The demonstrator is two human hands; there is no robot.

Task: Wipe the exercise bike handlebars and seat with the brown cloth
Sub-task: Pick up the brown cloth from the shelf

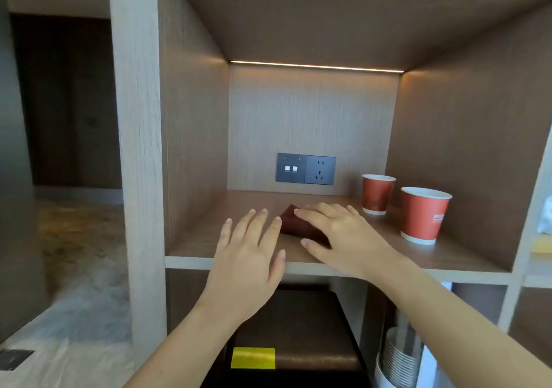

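Note:
A folded brown cloth (294,223) lies on the wooden shelf (209,238) of a wall niche. My right hand (337,235) rests flat on top of the cloth, fingers spread and thumb along its near edge. My left hand (248,256) hovers just left of the cloth, palm down and fingers apart, its fingertips close to the cloth's left corner. The exercise bike is not in view.
Two red paper cups (378,195) (422,215) stand at the right of the shelf. A grey socket panel (305,169) is on the back wall. Below the shelf sit a dark box with a yellow label (253,357) and stacked white cups (397,360).

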